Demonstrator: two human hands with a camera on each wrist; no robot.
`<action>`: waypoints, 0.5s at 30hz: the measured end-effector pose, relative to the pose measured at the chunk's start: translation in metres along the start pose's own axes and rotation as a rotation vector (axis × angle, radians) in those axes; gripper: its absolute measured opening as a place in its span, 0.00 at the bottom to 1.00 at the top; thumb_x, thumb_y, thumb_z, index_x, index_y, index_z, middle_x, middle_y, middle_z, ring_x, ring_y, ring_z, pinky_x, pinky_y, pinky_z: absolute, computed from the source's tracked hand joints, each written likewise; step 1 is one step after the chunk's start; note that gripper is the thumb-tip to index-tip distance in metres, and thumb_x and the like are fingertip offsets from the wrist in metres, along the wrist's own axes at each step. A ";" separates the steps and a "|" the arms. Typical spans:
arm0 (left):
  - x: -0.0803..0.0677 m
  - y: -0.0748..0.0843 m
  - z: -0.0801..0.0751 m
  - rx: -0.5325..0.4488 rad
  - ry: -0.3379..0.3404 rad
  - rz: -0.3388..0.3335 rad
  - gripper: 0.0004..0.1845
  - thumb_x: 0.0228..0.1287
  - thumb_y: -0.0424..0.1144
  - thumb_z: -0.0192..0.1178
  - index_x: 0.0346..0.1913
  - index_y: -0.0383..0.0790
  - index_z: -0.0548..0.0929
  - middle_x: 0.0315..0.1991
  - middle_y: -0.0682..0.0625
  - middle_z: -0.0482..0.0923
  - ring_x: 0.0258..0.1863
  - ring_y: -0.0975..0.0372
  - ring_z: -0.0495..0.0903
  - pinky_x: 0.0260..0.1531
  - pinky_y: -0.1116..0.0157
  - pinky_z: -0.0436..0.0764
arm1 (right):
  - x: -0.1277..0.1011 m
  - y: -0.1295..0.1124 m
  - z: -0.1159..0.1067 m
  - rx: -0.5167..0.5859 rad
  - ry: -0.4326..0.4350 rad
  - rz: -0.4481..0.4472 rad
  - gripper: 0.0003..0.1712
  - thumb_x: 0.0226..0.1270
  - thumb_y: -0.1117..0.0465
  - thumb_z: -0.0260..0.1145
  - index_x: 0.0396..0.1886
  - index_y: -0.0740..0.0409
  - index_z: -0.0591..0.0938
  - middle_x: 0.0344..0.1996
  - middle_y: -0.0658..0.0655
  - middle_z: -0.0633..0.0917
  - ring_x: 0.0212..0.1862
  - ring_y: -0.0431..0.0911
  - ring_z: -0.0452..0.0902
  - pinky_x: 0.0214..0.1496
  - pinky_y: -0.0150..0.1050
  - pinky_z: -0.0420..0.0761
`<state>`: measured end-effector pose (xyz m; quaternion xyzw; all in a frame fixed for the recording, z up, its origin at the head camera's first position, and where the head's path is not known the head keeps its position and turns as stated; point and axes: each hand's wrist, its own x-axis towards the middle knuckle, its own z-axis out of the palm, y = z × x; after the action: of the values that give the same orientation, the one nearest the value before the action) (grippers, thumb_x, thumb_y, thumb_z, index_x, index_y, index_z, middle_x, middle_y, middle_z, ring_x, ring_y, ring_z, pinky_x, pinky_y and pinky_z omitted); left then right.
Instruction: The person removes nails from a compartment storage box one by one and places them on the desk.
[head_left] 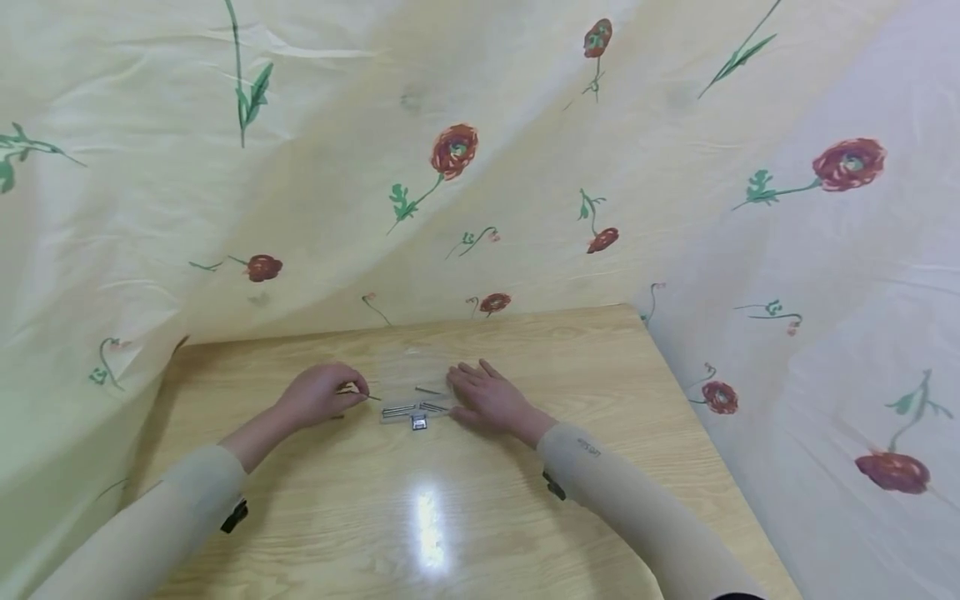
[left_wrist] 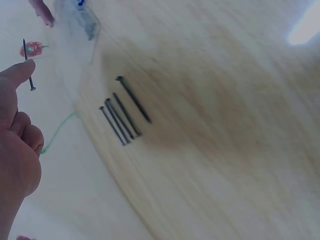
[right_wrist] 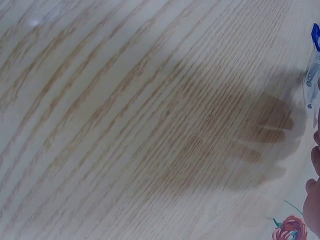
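1. Left grip (head_left: 324,395): pinching one nail (head_left: 374,397) beside bag (head_left: 397,390).
2. Bag: clear, flat on worktop (head_left: 360,483); other nails (head_left: 399,411) in or on it.
3. Right grip (head_left: 490,401): fingers straight at bag's edge, presumably steadying it.
4. Loose nails (left_wrist: 126,114): near-parallel on worktop, apparently for order.

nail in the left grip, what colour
The nail looks dark, almost black; clearest in the left wrist view.

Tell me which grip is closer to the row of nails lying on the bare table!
Left. The left grip is close beside the row of nails; the right grip is farther away, across the clear plastic.
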<state>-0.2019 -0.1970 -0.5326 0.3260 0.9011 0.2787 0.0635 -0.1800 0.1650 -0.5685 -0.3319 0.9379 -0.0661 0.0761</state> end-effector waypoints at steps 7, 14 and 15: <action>-0.031 -0.016 0.000 0.020 0.013 -0.072 0.02 0.69 0.39 0.74 0.38 0.50 0.90 0.36 0.60 0.87 0.28 0.69 0.73 0.30 0.63 0.75 | 0.002 0.001 0.000 -0.007 -0.004 -0.003 0.40 0.83 0.43 0.60 0.82 0.61 0.66 0.81 0.60 0.68 0.83 0.55 0.59 0.86 0.57 0.48; -0.056 -0.030 0.011 0.004 0.043 -0.121 0.02 0.68 0.37 0.74 0.40 0.49 0.91 0.32 0.63 0.84 0.26 0.70 0.70 0.27 0.66 0.72 | 0.001 0.004 0.002 -0.015 -0.008 -0.004 0.41 0.83 0.42 0.59 0.83 0.61 0.65 0.81 0.60 0.66 0.83 0.55 0.57 0.86 0.57 0.47; -0.059 -0.032 0.013 0.006 0.049 -0.127 0.02 0.68 0.38 0.74 0.40 0.49 0.91 0.32 0.63 0.85 0.26 0.70 0.71 0.27 0.66 0.72 | 0.001 0.004 0.001 -0.011 -0.004 -0.005 0.40 0.83 0.42 0.59 0.83 0.61 0.65 0.81 0.60 0.67 0.83 0.55 0.58 0.86 0.57 0.48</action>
<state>-0.1695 -0.2478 -0.5646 0.2614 0.9221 0.2795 0.0579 -0.1829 0.1670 -0.5705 -0.3350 0.9372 -0.0607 0.0762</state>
